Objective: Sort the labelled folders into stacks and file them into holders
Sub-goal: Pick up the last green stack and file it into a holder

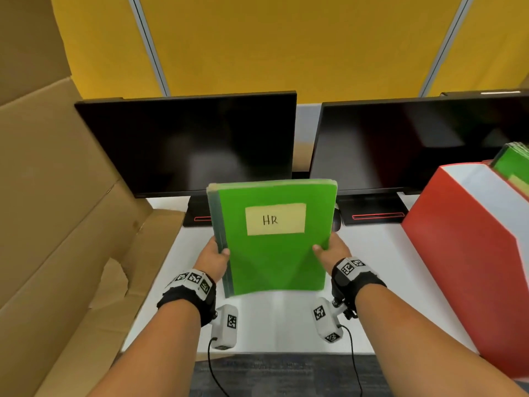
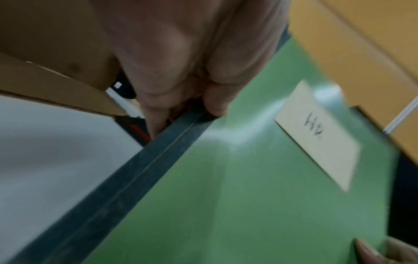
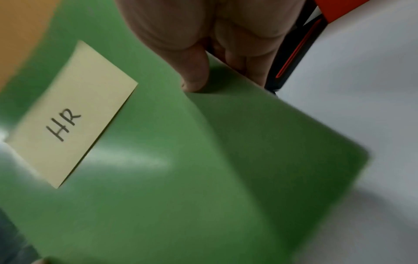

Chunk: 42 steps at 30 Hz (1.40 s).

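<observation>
A stack of green folders (image 1: 274, 259) stands nearly upright above the white desk (image 1: 386, 253), its front cover bearing a cream label (image 1: 275, 219) that reads HR. My left hand (image 1: 214, 257) grips the dark spine edge (image 2: 140, 171), thumb on the front cover. My right hand (image 1: 332, 253) pinches the opposite edge, with the thumb (image 3: 194, 71) on the cover and the fingers behind. The label (image 3: 68, 116) shows in both wrist views. At the right, a red and white file holder (image 1: 463, 242) stands on the desk, and more green folders (image 1: 512, 164) sit in a holder behind it.
Two dark monitors (image 1: 186, 144) (image 1: 423, 144) stand at the back of the desk before a yellow partition. A large open cardboard box (image 1: 57, 210) fills the left side. Bare desk surface lies below the folders.
</observation>
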### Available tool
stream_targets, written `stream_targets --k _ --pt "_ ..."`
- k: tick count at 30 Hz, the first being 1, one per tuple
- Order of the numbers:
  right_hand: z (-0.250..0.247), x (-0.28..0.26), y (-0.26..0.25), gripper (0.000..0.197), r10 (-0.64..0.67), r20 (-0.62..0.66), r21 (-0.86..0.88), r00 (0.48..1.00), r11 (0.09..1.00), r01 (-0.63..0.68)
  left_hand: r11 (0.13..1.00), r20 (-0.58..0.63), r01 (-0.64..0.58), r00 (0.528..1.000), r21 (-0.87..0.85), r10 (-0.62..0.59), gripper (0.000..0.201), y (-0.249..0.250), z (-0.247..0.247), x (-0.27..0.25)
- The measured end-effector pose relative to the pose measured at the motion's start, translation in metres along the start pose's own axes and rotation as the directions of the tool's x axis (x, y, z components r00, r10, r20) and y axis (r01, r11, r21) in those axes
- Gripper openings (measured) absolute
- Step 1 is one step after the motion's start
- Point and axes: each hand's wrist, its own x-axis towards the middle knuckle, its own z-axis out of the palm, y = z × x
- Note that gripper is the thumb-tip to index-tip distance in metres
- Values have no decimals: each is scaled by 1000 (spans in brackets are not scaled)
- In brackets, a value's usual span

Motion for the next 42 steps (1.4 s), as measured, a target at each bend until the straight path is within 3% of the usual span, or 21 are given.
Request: stream_targets --k 2,3,6,8,13,16,18,20,22,24,30,31,33,34,37,42 --pt "-9 2 -6 32 -27 -82 76 996 997 33 993 -7 -66 998 -97 66 27 16 -4 -3" --pt "-15 3 -9 29 -24 -113 110 993 993 36 969 21 -60 998 -241 67 22 24 -5 -5" --pt "-28 9 -8 26 40 -141 145 989 989 -20 824 167 132 985 -550 -46 40 42 -5 -9" --pt "-31 12 2 27 93 -126 157 988 985 -73 821 192 131 981 -555 -27 36 44 -2 -9" --pt "-33 11 27 25 160 -58 158 985 976 -149 877 82 45 997 -479 -7 18 30 -3 -8" --pt "-41 11 37 24 174 -84 169 981 973 -158 858 -14 -1 1000 -514 -7 17 28 -5 -5" --pt "-48 12 42 24 175 -105 167 979 973 -156 877 -120 -85 992 -473 31 25 26 -8 -2" --pt "-55 14 48 24 182 -135 190 974 970 -154 887 -183 -156 980 -434 83 48 22 -13 0" --pt "-58 16 51 26 199 -151 228 968 960 -162 903 -188 -202 972 -380 138 69 18 -15 -2" --pt "-59 17 52 28 217 -144 269 965 947 -173 904 -175 -239 967 -354 187 73 19 -14 -4" --pt "-56 17 45 27 178 -118 305 977 943 -135 854 -33 -53 999 -518 42 34 35 3 -9" --pt "-55 17 42 27 174 -116 314 978 941 -130 847 19 -12 999 -531 26 32 36 6 -9" --pt "-54 16 37 28 169 -106 333 980 935 -125 809 116 95 993 -581 -33 57 34 13 -7" --pt "-54 16 36 28 164 -102 340 981 933 -120 803 125 120 990 -584 -57 55 34 16 -5" --pt "-54 18 41 26 167 -110 382 980 917 -114 841 0 9 1000 -540 -10 11 35 24 -3" --pt "-53 20 51 23 197 -96 476 976 870 -129 845 -47 -53 998 -532 33 14 40 21 -3"
